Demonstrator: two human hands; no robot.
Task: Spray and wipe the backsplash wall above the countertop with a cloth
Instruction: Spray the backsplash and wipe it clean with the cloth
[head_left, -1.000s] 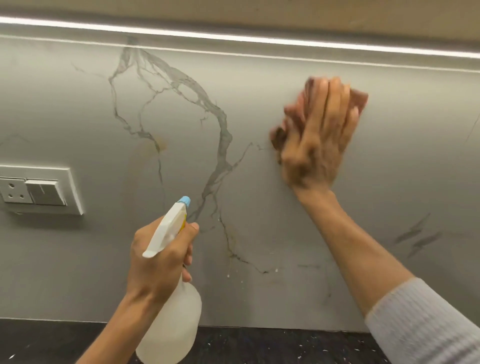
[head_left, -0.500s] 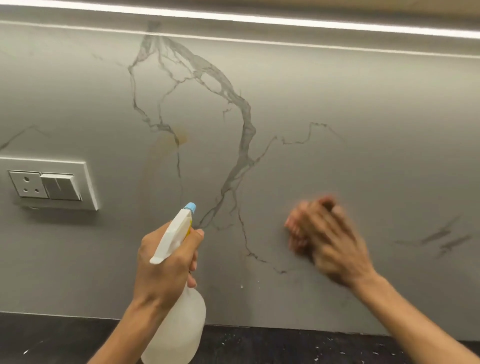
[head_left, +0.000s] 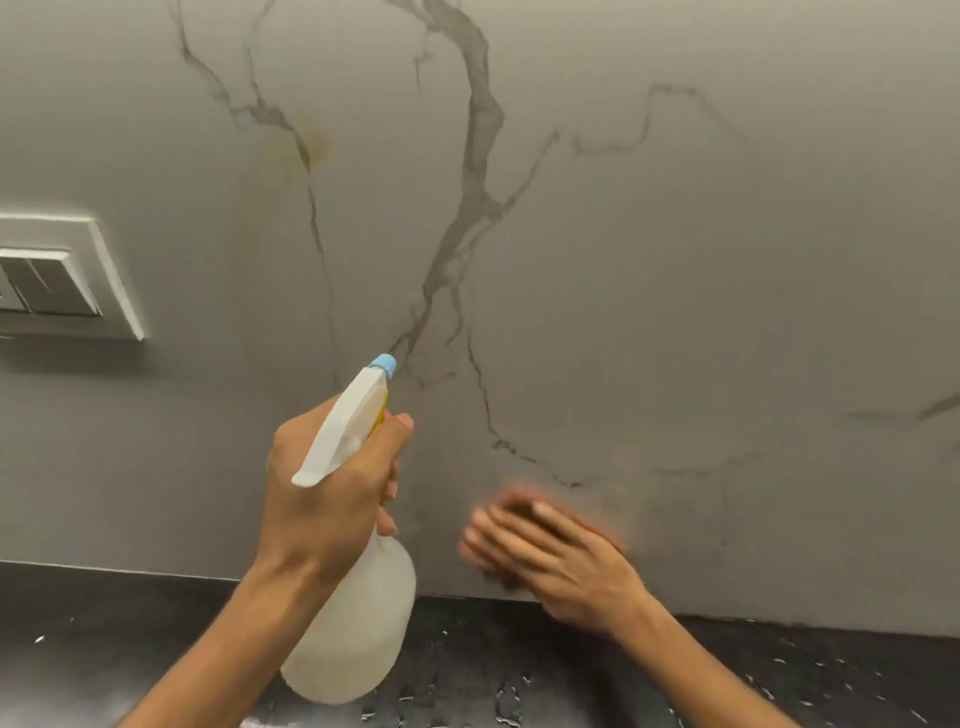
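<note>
Wall (head_left: 675, 286) above the counter (head_left: 130, 623) looks partly done to us. Our left hand (head_left: 327, 493) grips the bottle (head_left: 358, 623). Our right hand (head_left: 550, 561), fingers straight, presses the blurry cloth (head_left: 522, 512) down low. We think the yellow mark (head_left: 306, 145) needs wiping.

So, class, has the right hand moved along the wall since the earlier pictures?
Yes. The right hand has dropped from beside the upper dark vein to below its lowest end, just above the countertop.

Right hand (head_left: 550, 561) motion-blurred, cloth (head_left: 521, 512) mostly hidden beneath; switch plate (head_left: 67, 275) cut by left edge.
</note>
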